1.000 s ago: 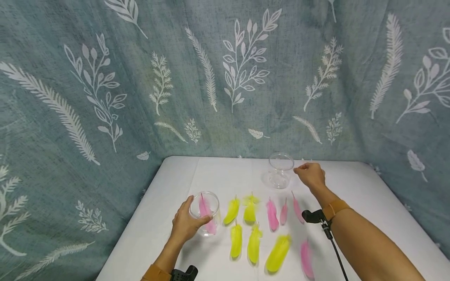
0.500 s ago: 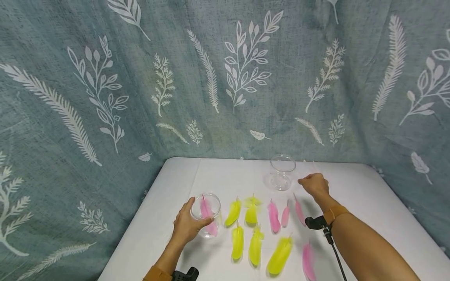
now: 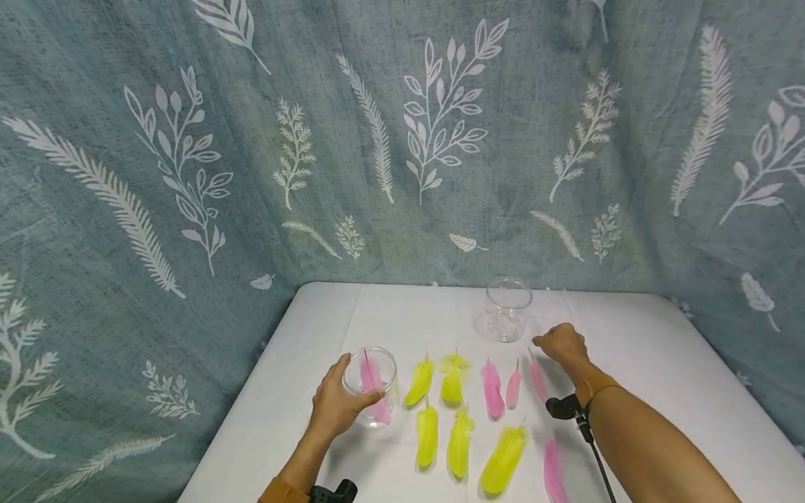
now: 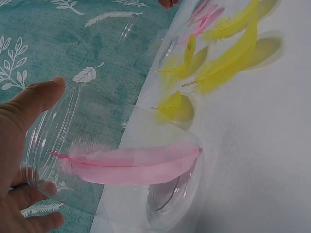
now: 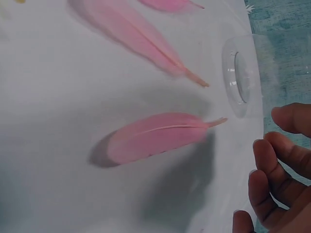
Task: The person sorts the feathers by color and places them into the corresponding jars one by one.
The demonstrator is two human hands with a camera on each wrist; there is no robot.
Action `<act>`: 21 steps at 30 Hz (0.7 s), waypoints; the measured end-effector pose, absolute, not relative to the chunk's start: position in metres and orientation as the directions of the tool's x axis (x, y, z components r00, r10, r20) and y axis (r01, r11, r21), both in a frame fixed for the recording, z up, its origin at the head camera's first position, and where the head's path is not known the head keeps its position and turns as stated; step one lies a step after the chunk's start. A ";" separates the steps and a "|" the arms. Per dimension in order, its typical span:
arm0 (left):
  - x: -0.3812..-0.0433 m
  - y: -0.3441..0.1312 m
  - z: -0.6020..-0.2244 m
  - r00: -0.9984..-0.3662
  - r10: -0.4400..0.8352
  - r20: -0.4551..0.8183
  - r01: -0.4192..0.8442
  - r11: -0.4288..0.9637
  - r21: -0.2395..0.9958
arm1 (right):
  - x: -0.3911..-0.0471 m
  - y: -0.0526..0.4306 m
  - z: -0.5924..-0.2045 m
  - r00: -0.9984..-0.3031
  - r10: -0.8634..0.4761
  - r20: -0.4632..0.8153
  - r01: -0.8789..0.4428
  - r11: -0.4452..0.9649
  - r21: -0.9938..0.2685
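My left hand (image 3: 339, 398) grips a clear jar (image 3: 390, 377) near its rim, thumb on one side and fingers on the other. Inside the jar a pink feather (image 4: 131, 165) leans along the wall, quill toward the mouth. Over the table's right half hovers my right hand (image 3: 562, 342), fingers bent, thumb apart from the fingertips, nothing between them. Just below it lies a pink feather (image 5: 160, 136), its bare quill end pointing toward the fingers. A second clear jar (image 3: 508, 314) stands upright at the back, left of my right hand.
Several yellow feathers (image 3: 428, 436) lie in rows mid-table. More pink feathers (image 3: 492, 391) lie right of them, one (image 3: 553, 468) near the front. A patterned curtain (image 3: 377, 140) hangs behind the white table (image 3: 390, 314). A cable (image 3: 604, 468) runs from my right wrist camera.
My right hand has come down and toward me, from beside the rear jar's rim to near the quill of the rightmost upper pink feather. The left hand keeps its hold on the jar.
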State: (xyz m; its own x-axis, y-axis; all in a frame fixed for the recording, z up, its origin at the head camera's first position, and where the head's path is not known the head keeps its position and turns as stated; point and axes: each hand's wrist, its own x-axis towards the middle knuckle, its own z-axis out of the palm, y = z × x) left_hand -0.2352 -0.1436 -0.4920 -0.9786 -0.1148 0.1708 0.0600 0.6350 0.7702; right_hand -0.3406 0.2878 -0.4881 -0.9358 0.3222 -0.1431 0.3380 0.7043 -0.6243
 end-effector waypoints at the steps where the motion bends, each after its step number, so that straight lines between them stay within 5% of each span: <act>1: -0.235 -0.144 -0.492 -0.978 -0.116 0.171 0.060 0.634 0.771 | -0.341 0.288 -0.489 -0.935 0.322 -0.147 0.341 0.709 -0.617; 21: -0.236 -0.144 -0.493 -0.977 -0.127 0.171 0.054 0.628 0.776 | -0.339 0.282 -0.508 -0.919 0.284 -0.272 0.389 0.755 -0.528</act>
